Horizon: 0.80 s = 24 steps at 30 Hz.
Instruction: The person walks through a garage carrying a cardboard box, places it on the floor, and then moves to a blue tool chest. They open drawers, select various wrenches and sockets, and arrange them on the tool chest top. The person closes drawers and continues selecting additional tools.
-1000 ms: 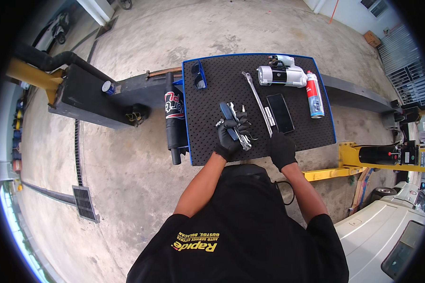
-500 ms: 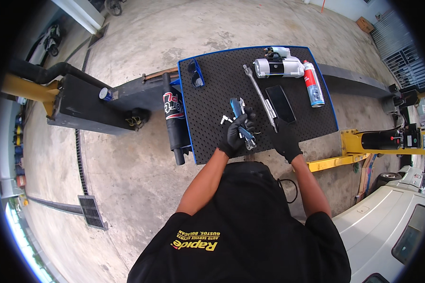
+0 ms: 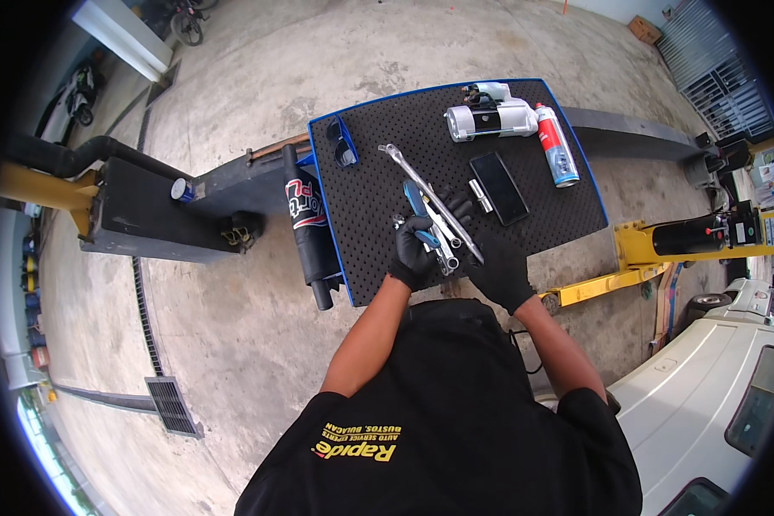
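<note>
My left hand [image 3: 414, 256], in a black glove, is closed around a bundle of hand tools. In the bundle are several chrome wrenches [image 3: 446, 249] and a tool with a blue and black handle [image 3: 415, 198], its kind unclear. My gloved right hand [image 3: 501, 273] grips the near end of a long chrome socket handle [image 3: 428, 189], which slants over the bundle with its jointed head pointing far left. A chrome socket [image 3: 480, 196] lies on the black mat, next to a dark-screened phone [image 3: 500, 188]. Palms and some fingertips are hidden.
On the blue-edged black mat [image 3: 370, 232] are a silver starter motor [image 3: 492, 120], a red and blue spray can [image 3: 557, 146] and dark glasses [image 3: 342, 144]. A black padded roll [image 3: 306, 224] hangs at its left. Yellow lift arms [image 3: 589, 284] and a white vehicle [image 3: 705, 387] stand right.
My right hand has lifted the long socket handle off the mat beside the phone and brought it left over the bundle. The socket stays on the mat. The view has shifted slightly.
</note>
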Each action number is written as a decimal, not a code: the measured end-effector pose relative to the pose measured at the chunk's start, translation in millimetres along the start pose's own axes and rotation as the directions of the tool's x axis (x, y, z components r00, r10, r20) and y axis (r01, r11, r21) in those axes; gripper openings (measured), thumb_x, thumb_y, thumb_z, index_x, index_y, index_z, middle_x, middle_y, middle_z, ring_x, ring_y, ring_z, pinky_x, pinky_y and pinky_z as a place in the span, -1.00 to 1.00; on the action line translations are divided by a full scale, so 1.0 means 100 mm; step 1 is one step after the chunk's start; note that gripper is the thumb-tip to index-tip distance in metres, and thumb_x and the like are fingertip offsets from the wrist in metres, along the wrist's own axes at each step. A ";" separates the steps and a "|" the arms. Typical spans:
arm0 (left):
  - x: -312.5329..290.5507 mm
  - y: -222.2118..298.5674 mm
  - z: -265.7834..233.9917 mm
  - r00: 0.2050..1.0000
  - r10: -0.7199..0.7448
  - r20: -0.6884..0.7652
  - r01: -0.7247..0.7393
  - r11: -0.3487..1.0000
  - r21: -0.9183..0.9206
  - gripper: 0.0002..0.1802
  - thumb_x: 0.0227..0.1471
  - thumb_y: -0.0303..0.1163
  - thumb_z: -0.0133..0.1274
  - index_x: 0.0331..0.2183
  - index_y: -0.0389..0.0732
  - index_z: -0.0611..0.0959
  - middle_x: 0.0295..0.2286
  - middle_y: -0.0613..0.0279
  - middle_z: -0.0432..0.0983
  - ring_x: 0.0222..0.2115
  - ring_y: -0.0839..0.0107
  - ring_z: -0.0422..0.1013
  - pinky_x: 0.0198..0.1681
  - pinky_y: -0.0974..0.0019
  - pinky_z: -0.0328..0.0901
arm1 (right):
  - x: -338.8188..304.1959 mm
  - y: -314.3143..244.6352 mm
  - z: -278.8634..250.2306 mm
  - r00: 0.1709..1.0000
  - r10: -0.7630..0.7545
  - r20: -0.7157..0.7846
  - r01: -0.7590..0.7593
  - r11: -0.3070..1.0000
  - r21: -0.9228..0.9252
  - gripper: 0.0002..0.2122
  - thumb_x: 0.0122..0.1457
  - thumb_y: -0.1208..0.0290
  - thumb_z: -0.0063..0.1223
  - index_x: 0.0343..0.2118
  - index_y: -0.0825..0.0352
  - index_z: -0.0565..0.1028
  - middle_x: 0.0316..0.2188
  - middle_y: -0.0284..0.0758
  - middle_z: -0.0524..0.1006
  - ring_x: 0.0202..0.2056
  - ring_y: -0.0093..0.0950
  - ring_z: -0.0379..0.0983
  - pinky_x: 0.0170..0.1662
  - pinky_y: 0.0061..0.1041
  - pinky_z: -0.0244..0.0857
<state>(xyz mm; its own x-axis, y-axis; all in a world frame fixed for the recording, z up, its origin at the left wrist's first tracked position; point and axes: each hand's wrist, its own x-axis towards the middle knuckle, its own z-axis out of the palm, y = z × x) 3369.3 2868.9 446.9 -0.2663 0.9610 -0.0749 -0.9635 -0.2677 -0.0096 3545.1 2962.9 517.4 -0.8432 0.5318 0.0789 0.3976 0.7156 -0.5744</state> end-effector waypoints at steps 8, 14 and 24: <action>-0.01 -0.03 0.12 0.996 0.037 -0.077 -0.030 0.995 0.097 -0.27 0.16 -0.36 0.02 0.32 -0.38 0.34 0.30 -0.22 0.32 0.31 -0.08 0.32 0.41 -0.19 0.23 | 0.03 0.04 0.02 1.000 -0.021 0.005 0.021 1.000 -0.012 -0.59 0.14 0.27 0.32 0.05 0.24 0.57 -0.24 -0.11 0.66 -0.20 -0.02 0.61 -0.18 -0.07 0.48; 0.07 -0.06 0.00 0.990 0.063 -0.125 -0.048 0.991 0.123 -0.35 0.42 -0.04 -0.02 0.35 -0.20 0.36 0.24 -0.09 0.41 0.27 -0.07 0.37 0.36 -0.20 0.30 | -0.01 0.14 0.04 0.994 -0.107 0.002 0.107 0.993 -0.038 -0.58 0.18 0.21 0.28 0.06 0.26 0.54 -0.24 -0.09 0.66 -0.23 -0.01 0.63 -0.20 -0.05 0.49; 0.10 -0.11 -0.17 0.987 0.144 -0.065 -0.132 0.978 0.162 -0.39 0.38 0.02 0.07 0.24 -0.18 0.47 -0.01 0.01 0.58 0.02 0.03 0.57 0.23 -0.23 0.42 | -0.12 0.17 0.12 0.991 -0.121 0.052 0.130 0.962 -0.242 -0.70 0.21 0.25 0.25 -0.08 0.29 0.53 -0.33 -0.14 0.62 -0.30 -0.07 0.59 -0.26 -0.05 0.42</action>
<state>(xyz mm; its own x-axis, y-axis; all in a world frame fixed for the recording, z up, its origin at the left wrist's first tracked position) 3377.6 2880.6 429.1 -0.3995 0.9060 -0.1399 -0.9119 -0.3772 0.1617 3557.7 2962.8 496.9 -0.9026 0.4175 0.1055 0.3605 0.8666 -0.3450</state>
